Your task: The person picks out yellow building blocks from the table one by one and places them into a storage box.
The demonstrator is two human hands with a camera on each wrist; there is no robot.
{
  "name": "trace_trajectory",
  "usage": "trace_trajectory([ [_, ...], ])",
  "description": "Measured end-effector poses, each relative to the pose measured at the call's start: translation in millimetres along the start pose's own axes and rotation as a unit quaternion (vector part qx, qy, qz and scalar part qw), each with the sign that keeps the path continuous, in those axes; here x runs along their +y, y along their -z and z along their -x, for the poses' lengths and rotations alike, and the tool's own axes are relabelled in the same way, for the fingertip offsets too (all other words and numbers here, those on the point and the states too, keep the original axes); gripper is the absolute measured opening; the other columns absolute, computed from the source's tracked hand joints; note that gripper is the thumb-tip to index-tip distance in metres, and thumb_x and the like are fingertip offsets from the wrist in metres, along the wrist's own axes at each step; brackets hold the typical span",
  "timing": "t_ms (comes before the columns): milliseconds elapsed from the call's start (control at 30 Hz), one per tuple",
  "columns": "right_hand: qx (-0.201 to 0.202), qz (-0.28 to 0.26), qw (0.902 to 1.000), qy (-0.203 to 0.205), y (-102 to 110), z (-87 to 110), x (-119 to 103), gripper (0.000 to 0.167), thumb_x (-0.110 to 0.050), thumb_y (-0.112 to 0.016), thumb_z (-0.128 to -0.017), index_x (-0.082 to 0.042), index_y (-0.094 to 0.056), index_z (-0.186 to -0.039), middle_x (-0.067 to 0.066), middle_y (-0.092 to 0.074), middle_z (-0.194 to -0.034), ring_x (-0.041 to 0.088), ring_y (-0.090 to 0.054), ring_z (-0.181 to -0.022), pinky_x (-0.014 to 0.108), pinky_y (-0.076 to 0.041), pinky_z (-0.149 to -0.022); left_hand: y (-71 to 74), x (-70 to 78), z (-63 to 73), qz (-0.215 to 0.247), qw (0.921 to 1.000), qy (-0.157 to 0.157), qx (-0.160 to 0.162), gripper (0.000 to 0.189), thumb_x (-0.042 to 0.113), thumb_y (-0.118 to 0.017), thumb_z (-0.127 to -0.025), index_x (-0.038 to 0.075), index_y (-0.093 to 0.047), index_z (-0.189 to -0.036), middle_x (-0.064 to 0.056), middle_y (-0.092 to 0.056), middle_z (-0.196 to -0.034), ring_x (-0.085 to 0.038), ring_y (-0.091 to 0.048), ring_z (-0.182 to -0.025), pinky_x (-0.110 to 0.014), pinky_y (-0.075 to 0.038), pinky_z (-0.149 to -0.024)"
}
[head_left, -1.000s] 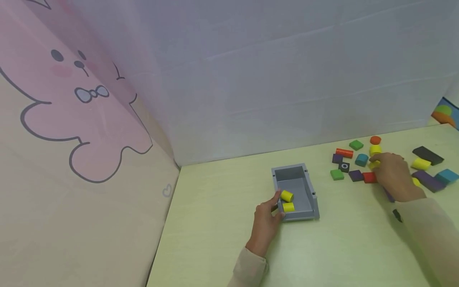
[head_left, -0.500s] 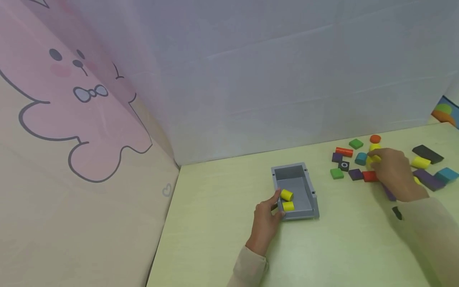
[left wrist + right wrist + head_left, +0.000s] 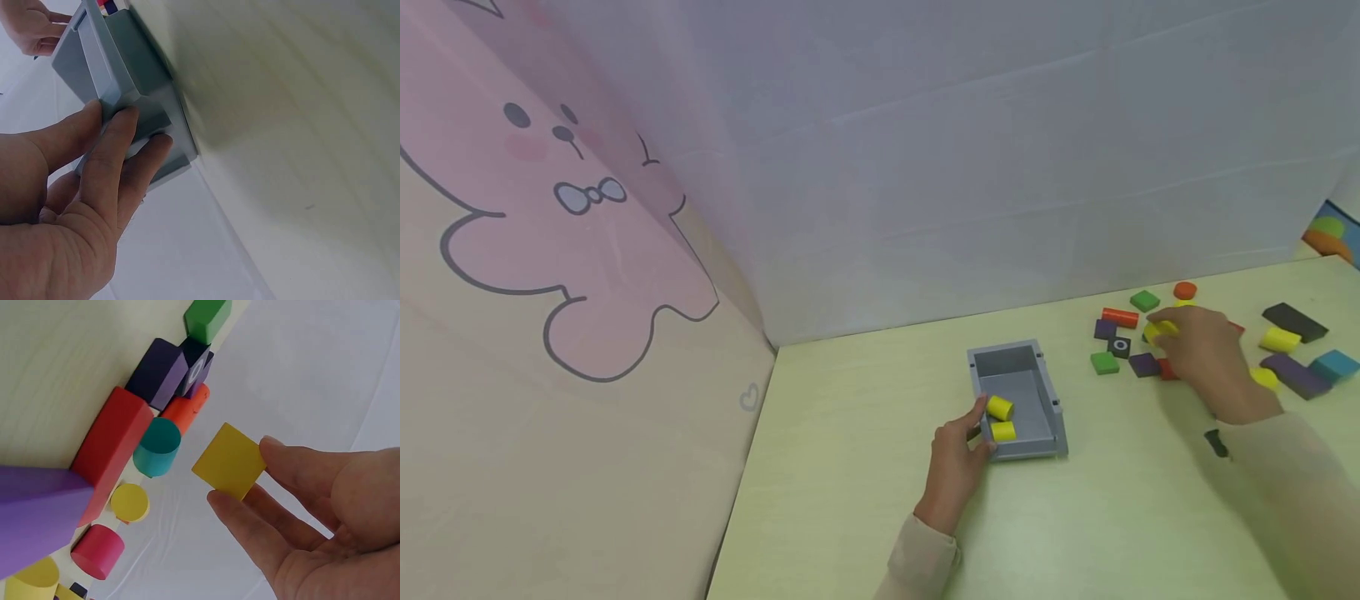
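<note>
My left hand [image 3: 953, 468] grips the left side of a grey plastic box [image 3: 1026, 450], near its front corner. In the left wrist view, thumb and fingers pinch the box wall [image 3: 109, 69]. Two yellow cylinders [image 3: 1000, 408] lie inside the box, toward its near left. Over the scattered blocks at the right, my right hand [image 3: 1213, 358] pinches a yellow block [image 3: 230, 462] between thumb and fingertips, raised off the table. In the head view this yellow block overlaps a teal cylinder [image 3: 156, 448] below it.
Around my right hand lie a red block [image 3: 112, 450], dark purple block [image 3: 1145, 365], red cylinder [image 3: 1120, 317], green blocks [image 3: 1105, 362] and a yellow cylinder [image 3: 1279, 340]. A black block [image 3: 1295, 323] sits farther right. A pale curtain [image 3: 1000, 183] borders the table's back edge.
My right hand has picked up the yellow block and moved left with it, uncovering a yellow piece behind the wrist. The left hand and box have stayed in place.
</note>
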State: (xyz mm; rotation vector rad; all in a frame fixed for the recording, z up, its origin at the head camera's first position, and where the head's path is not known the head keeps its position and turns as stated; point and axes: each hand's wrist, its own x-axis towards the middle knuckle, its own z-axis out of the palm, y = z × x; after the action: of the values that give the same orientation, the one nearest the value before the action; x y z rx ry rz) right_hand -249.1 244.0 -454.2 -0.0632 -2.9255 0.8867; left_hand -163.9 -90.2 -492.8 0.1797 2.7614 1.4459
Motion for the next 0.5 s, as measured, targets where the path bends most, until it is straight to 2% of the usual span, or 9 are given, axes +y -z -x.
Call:
trace_trajectory([
  [167,0.000,-0.003,1.0000,0.007,1.4,1.7,-6.1,0.035,0.006,-0.068,-0.096,0.017,-0.062,-0.128,0.045,-0.057,-0.129,0.056,-0.056,-0.102,0.063,-0.051,-0.083,0.1,-0.3,-0.7,0.001,1.0000,0.004,0.000,0.068,-0.009,-0.078,-0.088,0.012,-0.060,-0.150,-0.014,-0.063,-0.146,-0.030,-0.072,-0.119,-0.042,-0.058,-0.100],
  [333,-0.009,-0.012,0.9996,0.024,3.8,2.8,-10.8,0.036,0.005,-0.068,-0.096,0.017,-0.062,-0.129,0.045,-0.058,-0.129,0.046,-0.057,-0.090,0.043,-0.050,-0.066,0.3,-1.1,-1.0,0.006,1.0000,0.004,0.001,0.068,-0.009,-0.078,-0.088,0.013,-0.060,-0.150,-0.014,-0.063,-0.146,-0.030,-0.072,-0.119,-0.042,-0.059,-0.100],
  [500,-0.019,-0.021,0.9991,0.031,3.8,3.8,-18.6,0.037,0.005,-0.067,-0.097,0.016,-0.061,-0.131,0.045,-0.057,-0.131,0.046,-0.058,-0.091,0.035,-0.051,-0.062,-0.1,-1.3,-1.0,0.010,0.9999,0.002,0.001,0.067,-0.009,-0.078,-0.088,0.011,-0.060,-0.150,-0.014,-0.062,-0.147,-0.031,-0.072,-0.119,-0.042,-0.059,-0.099],
])
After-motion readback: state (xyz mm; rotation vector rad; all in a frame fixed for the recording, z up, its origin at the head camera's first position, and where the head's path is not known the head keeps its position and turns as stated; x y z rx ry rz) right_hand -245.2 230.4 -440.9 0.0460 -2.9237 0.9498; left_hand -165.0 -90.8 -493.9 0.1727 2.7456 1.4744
